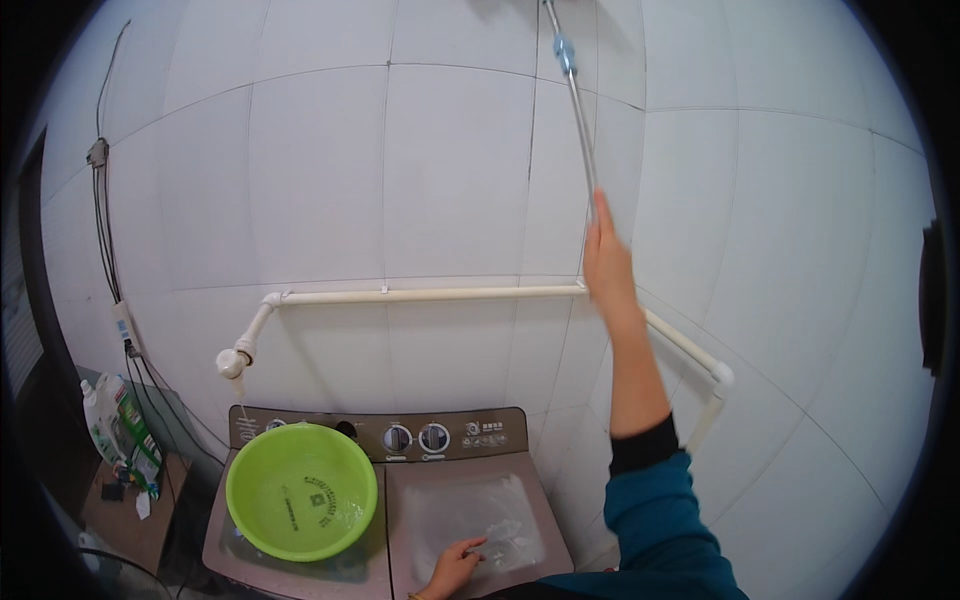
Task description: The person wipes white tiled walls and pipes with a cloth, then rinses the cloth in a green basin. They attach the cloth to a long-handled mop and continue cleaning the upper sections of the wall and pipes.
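My right hand point(609, 262) is raised in front of the tiled wall and closed around a thin metal pole point(583, 135). The pole has a light blue plastic joint point(564, 54) and runs up past the top edge, where its far end is hidden. Low in the view, my left hand point(454, 566) hovers over or rests on the right lid of a twin-tub washing machine point(480, 517), fingers apart, holding nothing. A green plastic basin point(262, 532) sits on the machine's left lid, with some water in it.
A cream pipe point(435, 295) crosses the wall behind the machine, with a white tap point(231, 363) above the basin. Cables and a power strip point(122, 324) hang at the left. Detergent containers point(124, 424) stand on a brown surface point(142, 529) there.
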Available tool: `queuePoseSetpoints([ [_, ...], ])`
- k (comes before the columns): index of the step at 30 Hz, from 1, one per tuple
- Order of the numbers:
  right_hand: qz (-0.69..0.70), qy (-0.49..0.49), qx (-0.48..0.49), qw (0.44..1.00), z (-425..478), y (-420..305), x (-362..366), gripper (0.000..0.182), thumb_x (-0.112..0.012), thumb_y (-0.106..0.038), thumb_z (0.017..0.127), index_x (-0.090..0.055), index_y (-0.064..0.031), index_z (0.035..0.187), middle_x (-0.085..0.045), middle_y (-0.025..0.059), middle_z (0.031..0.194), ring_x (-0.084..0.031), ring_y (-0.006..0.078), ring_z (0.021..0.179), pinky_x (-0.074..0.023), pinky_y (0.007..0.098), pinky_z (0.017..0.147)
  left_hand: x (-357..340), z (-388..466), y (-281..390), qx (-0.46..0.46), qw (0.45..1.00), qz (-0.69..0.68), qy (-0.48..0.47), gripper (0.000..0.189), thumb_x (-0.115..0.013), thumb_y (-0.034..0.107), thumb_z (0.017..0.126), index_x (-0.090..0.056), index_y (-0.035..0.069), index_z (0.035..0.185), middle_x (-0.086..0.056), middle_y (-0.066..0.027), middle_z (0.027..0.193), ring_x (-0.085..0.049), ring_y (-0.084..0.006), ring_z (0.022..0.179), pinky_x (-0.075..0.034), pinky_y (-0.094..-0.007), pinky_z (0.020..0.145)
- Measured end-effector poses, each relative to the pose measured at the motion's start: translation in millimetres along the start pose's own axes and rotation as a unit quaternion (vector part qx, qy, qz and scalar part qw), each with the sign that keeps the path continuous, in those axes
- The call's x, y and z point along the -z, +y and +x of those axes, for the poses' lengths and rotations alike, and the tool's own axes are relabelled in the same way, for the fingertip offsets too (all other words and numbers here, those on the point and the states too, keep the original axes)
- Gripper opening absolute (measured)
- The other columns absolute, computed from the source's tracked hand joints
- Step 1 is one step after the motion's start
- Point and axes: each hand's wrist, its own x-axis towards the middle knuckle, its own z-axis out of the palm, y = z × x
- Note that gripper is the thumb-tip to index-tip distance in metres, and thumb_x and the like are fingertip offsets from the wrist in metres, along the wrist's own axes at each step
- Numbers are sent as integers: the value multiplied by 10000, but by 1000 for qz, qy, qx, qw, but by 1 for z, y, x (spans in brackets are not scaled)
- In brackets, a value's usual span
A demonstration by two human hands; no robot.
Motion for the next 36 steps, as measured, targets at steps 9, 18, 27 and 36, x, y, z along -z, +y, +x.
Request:
queuePoseSetpoints([
  [9,101,-76,-105,986,73,-69,-4,532,-314,-230,1029,-169,-267,1540,-536,84,692,-508,194,546,-491,358,484,22,-2,-16,7,998,23,64,353,-498,64,906,-625,49,1236,-682,-93,1074,-676,-145,928,-502,-253,785],
  [18,56,-146,-170,973,-211,56,-76,554,-364,-233,1022,-175,-258,1543,-610,197,721,-601,379,659,-482,454,664,8,1,-20,17,1000,2,-14,351,-489,58,926,-609,32,1255,-644,-81,1173,-659,-156,979,-496,-253,848],
  [27,6,-259,-250,933,-497,73,0,504,-453,-203,990,-357,-109,1476,-627,294,1054,-633,450,917,-507,441,793,0,3,-18,37,999,21,-29,351,-490,86,928,-620,51,1251,-686,-71,1080,-664,-135,939,-489,-244,802],
  [36,36,-114,-202,972,-264,46,11,498,-434,-234,1008,-335,-233,1496,-580,178,692,-539,353,599,-463,394,627,-17,2,-36,7,999,28,-45,335,-501,100,933,-630,55,1239,-686,-77,1071,-655,-137,911,-488,-248,821],
])
